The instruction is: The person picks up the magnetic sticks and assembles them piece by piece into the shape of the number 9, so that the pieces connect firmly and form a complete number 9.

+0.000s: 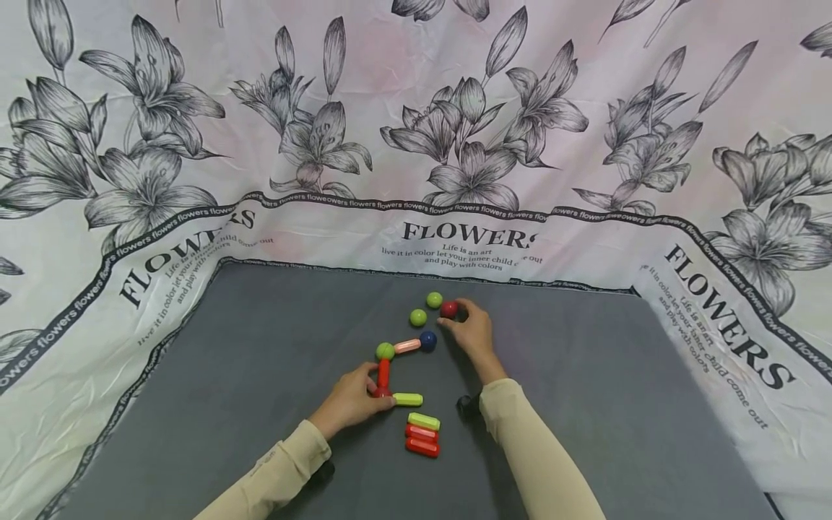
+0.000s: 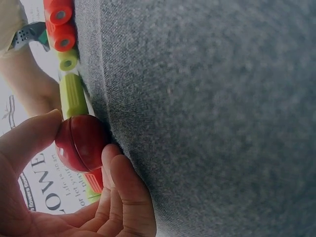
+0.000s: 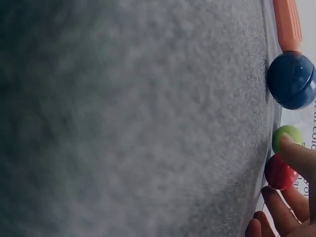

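Note:
My left hand (image 1: pixel 351 399) pinches a red ball (image 2: pixel 83 143) between thumb and fingers. From that ball a yellow-green rod (image 1: pixel 408 399) points right and a red rod (image 1: pixel 384 373) runs up to a green ball (image 1: pixel 385 351). An orange-pink rod (image 1: pixel 407 346) joins the green ball to a dark blue ball (image 1: pixel 427 341). My right hand (image 1: pixel 473 334) has its thumb and fingers around another red ball (image 1: pixel 449 310) at the back. In the right wrist view, this red ball (image 3: pixel 281 172) sits beside a green ball (image 3: pixel 287 138).
Two loose green balls, one farther back (image 1: pixel 434 300) and one nearer (image 1: pixel 418 318), lie left of the right hand. In front of the joined pieces lie a yellow-green rod (image 1: pixel 424 421) and two red rods (image 1: pixel 422 447). Flower-printed cloth (image 1: pixel 468 238) borders the grey surface (image 1: pixel 585 375).

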Available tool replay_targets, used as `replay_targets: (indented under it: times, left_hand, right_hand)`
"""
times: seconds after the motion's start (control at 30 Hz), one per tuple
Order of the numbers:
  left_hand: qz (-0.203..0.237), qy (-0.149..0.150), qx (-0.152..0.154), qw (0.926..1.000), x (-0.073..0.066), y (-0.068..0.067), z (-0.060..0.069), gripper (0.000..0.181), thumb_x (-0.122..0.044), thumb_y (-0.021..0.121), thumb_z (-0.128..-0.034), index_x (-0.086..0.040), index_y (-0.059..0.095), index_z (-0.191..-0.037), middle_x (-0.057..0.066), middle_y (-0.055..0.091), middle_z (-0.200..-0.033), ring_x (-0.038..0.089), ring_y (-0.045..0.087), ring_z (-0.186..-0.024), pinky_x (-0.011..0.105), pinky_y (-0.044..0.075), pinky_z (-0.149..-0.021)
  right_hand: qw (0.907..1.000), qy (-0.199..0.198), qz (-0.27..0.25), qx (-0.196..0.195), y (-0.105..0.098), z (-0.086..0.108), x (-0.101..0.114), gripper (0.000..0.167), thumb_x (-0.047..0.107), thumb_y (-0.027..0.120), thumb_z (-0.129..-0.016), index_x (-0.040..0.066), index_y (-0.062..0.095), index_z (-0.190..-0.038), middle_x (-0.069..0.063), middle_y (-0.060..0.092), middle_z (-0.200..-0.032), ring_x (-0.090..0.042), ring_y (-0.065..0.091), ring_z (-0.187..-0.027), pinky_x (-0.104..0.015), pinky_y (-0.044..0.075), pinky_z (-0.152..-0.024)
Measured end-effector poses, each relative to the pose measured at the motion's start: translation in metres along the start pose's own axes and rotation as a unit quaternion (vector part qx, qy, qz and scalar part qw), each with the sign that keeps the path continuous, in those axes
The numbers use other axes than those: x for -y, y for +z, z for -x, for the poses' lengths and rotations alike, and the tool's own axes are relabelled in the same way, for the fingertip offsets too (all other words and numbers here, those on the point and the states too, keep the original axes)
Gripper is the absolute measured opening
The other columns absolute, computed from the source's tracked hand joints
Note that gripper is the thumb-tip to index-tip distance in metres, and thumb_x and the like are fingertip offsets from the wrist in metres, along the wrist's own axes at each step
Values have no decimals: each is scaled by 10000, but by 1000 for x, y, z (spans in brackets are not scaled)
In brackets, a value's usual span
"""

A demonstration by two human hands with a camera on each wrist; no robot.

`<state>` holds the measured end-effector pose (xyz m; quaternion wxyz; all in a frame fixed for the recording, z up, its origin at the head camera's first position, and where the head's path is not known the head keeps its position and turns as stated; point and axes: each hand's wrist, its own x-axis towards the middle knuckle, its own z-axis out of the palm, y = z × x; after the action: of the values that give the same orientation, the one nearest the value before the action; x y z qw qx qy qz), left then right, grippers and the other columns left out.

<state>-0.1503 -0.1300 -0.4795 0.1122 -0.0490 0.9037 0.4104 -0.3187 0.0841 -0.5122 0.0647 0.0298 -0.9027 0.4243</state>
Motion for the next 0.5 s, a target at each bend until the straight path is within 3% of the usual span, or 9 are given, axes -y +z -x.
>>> replay_targets:
  times: [0.5]
  left_hand:
    - [-40,50,-11,10000,5,2,-2,738,-280,820,-830,34,491,-1411,70,655,-932,166,568,-767,318,479,-681]
  right_hand:
    - [9993,92,340,-106,5,-1,3,445,253,788,-869,40,685,-1246,-186,684,-1278,-391,590,-1223,-493,436,-1069]
